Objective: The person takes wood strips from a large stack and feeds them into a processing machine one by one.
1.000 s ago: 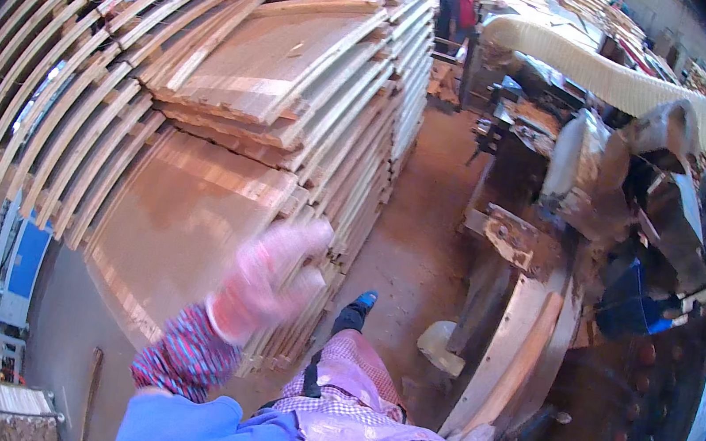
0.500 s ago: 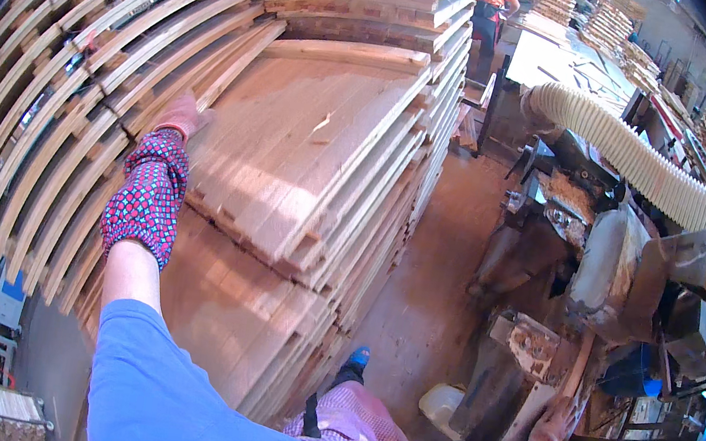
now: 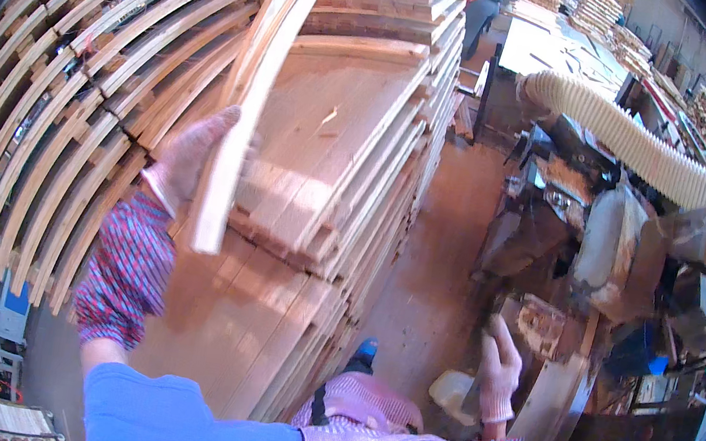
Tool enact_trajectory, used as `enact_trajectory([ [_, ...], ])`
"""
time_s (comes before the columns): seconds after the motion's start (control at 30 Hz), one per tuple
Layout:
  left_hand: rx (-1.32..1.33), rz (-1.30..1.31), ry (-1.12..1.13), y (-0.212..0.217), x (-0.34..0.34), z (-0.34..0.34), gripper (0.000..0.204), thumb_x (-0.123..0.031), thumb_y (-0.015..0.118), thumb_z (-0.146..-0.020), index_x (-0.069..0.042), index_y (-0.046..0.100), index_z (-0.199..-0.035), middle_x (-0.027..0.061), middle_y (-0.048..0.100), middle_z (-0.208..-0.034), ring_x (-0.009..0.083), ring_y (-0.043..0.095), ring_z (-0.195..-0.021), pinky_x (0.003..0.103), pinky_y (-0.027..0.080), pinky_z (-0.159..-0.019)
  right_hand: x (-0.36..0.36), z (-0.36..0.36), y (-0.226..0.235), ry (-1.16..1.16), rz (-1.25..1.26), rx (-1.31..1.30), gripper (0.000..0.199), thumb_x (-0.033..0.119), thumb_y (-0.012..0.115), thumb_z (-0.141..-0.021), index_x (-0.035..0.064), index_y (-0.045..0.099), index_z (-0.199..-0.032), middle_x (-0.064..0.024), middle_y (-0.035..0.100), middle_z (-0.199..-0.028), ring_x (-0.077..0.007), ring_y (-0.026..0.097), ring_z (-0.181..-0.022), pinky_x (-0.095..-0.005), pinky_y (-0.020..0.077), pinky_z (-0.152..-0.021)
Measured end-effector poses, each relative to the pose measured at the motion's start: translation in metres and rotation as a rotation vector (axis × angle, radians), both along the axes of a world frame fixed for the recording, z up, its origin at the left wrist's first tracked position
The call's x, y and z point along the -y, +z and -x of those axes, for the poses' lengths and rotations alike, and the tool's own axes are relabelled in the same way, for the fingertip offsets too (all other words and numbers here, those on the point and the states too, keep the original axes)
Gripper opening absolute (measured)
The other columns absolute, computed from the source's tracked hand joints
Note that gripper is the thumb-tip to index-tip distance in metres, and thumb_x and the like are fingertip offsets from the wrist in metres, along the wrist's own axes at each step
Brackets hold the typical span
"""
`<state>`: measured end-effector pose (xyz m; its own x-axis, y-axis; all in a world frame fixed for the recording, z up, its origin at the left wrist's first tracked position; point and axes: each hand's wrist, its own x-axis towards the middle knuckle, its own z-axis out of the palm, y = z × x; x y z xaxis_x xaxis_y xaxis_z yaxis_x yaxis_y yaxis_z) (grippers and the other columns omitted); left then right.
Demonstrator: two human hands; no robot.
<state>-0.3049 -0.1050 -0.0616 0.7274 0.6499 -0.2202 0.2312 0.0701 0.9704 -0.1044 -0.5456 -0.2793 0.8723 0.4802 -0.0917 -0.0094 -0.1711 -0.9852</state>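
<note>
My left hand, gloved, grips a long, slightly curved wooden slat, tilted up above the stack. It looks like more than one piece lying side by side, though I cannot tell for sure. Beneath it lie stacked wooden boards with curved cleats along their edges. My right hand, also gloved, is raised beside the woodworking machine, fingers extended and nothing in them. A piece of wood shows at the machine's bed near that hand.
Tall rows of curved slats rise on the left. A ribbed cream hose runs over the machine. A pale bowl-like object sits low by the machine. Another person stands at the far end, near a white-topped table.
My left hand has picked up the slat from the stack's left edge and raised it. My right hand has come off the wood at the machine and moved left and up.
</note>
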Motion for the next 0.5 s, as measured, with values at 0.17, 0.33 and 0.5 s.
enact_trajectory([
  [0.17,0.398,0.212,-0.124,-0.084,0.218,-0.046,0.054,-0.052,0.054,-0.096,-0.002,0.061,-0.115,0.0072,0.066,-0.097,0.0170,0.064,-0.083,0.031,0.054,-0.073,-0.014,0.077,0.065,0.333,-0.468,-0.114,0.067,0.010,0.066,-0.085,-0.0023,0.038,-0.145,-0.0120,0.050,-0.141,-0.0209,0.053,-0.124,-0.0304,0.0432,-0.102],
  [0.33,0.468,0.366,-0.128,-0.202,0.419,-0.075,0.053,-0.046,0.061,-0.095,0.000,0.058,-0.120,0.0074,0.066,-0.103,0.0168,0.062,-0.093,0.032,0.053,-0.080,0.114,0.111,0.013,0.162,-0.105,0.312,0.081,0.017,0.076,-0.081,-0.0012,0.033,-0.147,-0.0279,0.039,-0.147,-0.0349,0.043,-0.136,-0.0380,0.0387,-0.109],
  [0.5,0.220,0.512,-0.259,-0.251,0.459,-0.076,0.061,-0.040,0.065,-0.093,0.003,0.046,-0.132,0.0144,0.064,-0.113,0.0239,0.064,-0.098,0.036,0.054,-0.085,0.234,0.188,-0.032,-0.198,0.427,0.337,0.070,0.017,0.072,-0.082,-0.0009,0.043,-0.142,-0.0273,0.045,-0.142,-0.0390,0.048,-0.130,-0.0400,0.0421,-0.106],
])
